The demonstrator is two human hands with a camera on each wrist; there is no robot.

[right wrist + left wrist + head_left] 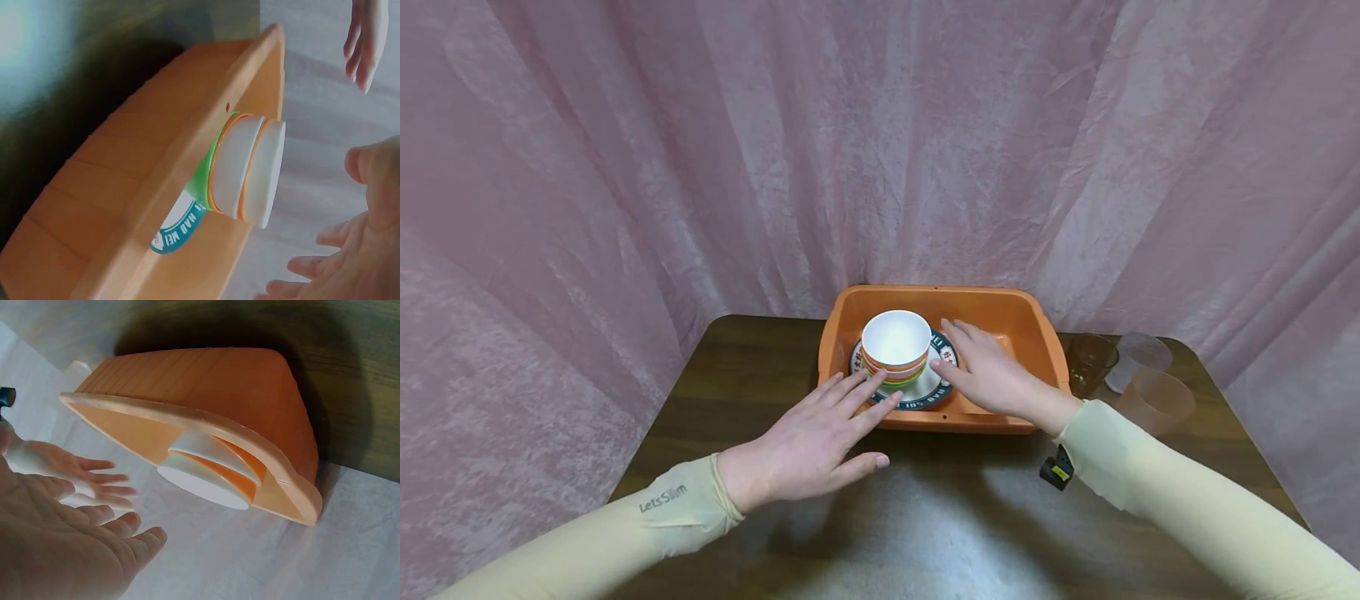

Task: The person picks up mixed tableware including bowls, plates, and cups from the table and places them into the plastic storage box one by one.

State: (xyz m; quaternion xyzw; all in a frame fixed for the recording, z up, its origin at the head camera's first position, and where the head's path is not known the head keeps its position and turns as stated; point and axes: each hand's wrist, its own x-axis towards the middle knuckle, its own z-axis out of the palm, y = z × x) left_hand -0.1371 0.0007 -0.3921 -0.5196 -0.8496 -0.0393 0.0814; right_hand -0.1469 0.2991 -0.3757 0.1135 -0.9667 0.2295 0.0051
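A stack of bowls point(897, 340), white inside with orange and green showing at the rims and sides, stands on a patterned plate point(930, 398) in an orange basin point(1011, 312). My left hand point(823, 437) hovers in front of the basin's near left side, fingers spread and holding nothing. Over the basin, right of the bowls, my right hand point(988, 367) is held with its fingers extended, also without anything in it. In the right wrist view, a gap separates the hand from the bowl stack point(240, 169). The left wrist view likewise has the left fingers apart from the bowls point(209, 484).
To the right of the basin stand a brown see-through cup point(1090, 354), a clear cup point(1142, 354) and a pale orange cup point(1157, 400). All are on a dark wooden table point(737, 367). A pink curtain point(880, 150) hangs behind it.
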